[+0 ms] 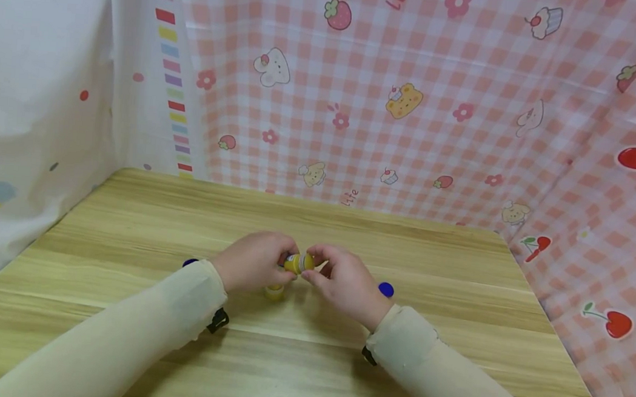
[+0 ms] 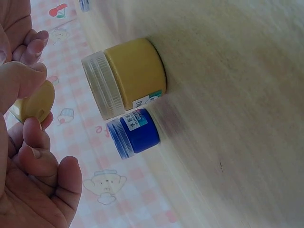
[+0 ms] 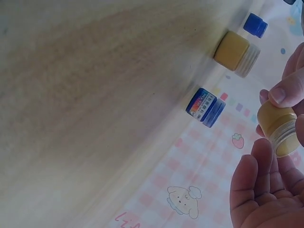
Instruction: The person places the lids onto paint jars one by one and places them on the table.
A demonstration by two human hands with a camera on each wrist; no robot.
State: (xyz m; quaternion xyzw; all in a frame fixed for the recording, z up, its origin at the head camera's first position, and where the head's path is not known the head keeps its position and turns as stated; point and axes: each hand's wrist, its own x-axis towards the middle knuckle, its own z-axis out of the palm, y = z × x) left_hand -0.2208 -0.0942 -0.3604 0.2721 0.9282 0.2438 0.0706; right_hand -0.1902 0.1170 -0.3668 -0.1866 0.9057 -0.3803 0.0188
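Note:
My left hand [image 1: 256,260] pinches the body of a small yellow paint jar [image 1: 294,262] above the table, thumb on the near side. The jar lies tilted on its side, its clear ridged lid [image 3: 286,135] turned toward my right hand [image 1: 348,285]. The right thumb and fingers are curled at that lid end. In the left wrist view the held jar's rounded yellow base [image 2: 39,102] shows between thumb and fingers. Below the hands stands another yellow jar [image 1: 274,292], upright with a clear lid. Close to it is a blue jar [image 2: 140,132], mostly hidden in the head view.
One blue-topped jar [image 1: 386,289] stands right of the right wrist. Another blue jar [image 3: 255,25] is at the left, partly behind the left forearm in the head view. The wooden table [image 1: 297,367] is bounded by a checked cloth [image 1: 364,153] at the back and right.

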